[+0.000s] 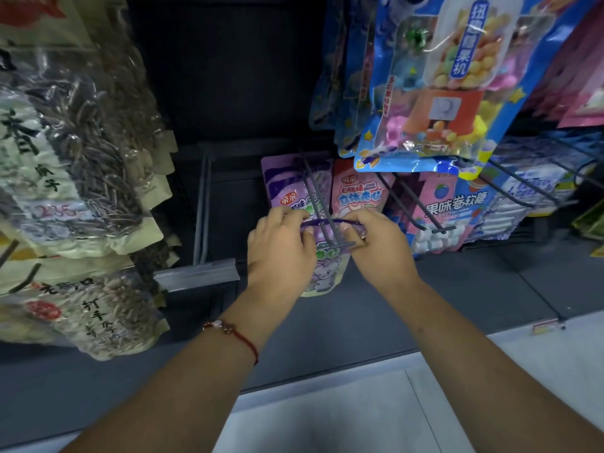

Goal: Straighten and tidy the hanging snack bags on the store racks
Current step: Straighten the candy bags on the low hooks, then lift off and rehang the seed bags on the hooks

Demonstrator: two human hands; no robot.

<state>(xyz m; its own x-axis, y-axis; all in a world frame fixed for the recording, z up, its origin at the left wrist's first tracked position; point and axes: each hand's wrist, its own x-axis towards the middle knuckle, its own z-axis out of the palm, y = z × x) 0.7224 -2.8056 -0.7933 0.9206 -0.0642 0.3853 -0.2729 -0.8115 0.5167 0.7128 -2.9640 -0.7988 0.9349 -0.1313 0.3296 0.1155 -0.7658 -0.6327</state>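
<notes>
Both forearms are reaching in; left hand (281,246) and right hand (376,243) are pinching the top edge of a purple snack bag (322,273) at the tip of a grey peg hook (322,204), long axis hanging vertical. Behind are hanging matching purple and pink bags (354,191); writing too blurred to read reliably.

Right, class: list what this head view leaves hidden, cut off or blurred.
- Purple bag: top edge gripped by left hand and right hand; whether its hole is on the hook is hidden.
- Seed bags: cut off by the left edge, labels blurred.
- Candy bag: top cut off.
</notes>
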